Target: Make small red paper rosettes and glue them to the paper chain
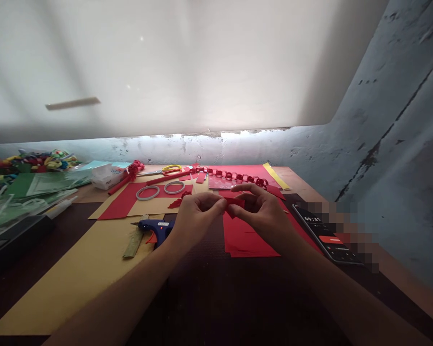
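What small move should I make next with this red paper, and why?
Perhaps press the fold in the small red paper firmer: your left hand and right hand both pinch it, it looks folded, and the glue gun lies unheld.

Okay so our left forearm [130, 283] slants in from 7 o'clock, our right forearm [332, 278] from about 5; our left hand [194, 216] holds a pinch, left thumb [215, 207] aimed at 2; our right hand [265, 209] does too, fingers [257, 189] bent, right thumb [241, 213] aimed at 10 and just beside the other.
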A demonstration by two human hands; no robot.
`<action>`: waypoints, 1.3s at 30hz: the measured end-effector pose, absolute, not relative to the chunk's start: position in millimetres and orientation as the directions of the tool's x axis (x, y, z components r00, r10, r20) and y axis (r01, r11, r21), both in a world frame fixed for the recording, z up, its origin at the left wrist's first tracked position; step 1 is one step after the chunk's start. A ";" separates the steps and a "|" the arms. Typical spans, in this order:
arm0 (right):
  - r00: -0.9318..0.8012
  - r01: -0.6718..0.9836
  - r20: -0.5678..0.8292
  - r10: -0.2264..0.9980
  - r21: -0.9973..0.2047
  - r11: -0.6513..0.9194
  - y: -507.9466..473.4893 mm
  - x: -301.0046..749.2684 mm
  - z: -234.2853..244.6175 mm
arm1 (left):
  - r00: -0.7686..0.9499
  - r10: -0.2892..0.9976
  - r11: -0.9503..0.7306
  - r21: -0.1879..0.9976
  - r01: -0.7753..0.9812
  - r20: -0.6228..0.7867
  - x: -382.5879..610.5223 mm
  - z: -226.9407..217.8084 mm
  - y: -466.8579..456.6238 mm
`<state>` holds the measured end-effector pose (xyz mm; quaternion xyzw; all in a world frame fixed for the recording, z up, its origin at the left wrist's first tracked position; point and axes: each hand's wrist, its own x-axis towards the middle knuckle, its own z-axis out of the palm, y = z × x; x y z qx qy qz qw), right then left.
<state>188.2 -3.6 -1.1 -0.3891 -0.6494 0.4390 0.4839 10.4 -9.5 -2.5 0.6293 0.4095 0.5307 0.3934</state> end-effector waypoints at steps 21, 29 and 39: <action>-0.212 0.053 0.228 0.950 -0.968 0.244 -1.4 186.4 2.7 | 0.145 0.883 -0.466 0.872 0.149 0.447 9.3 -4.2 -10.4; -0.213 0.023 0.208 0.955 -0.976 0.218 -2.4 186.6 2.3 | 0.115 0.892 -0.451 0.879 0.152 0.437 8.4 -5.2 -9.6; -0.191 0.006 0.201 0.961 -0.979 0.206 1.7 189.4 -1.6 | 0.121 0.885 -0.463 0.878 0.117 0.450 8.8 -4.8 -7.6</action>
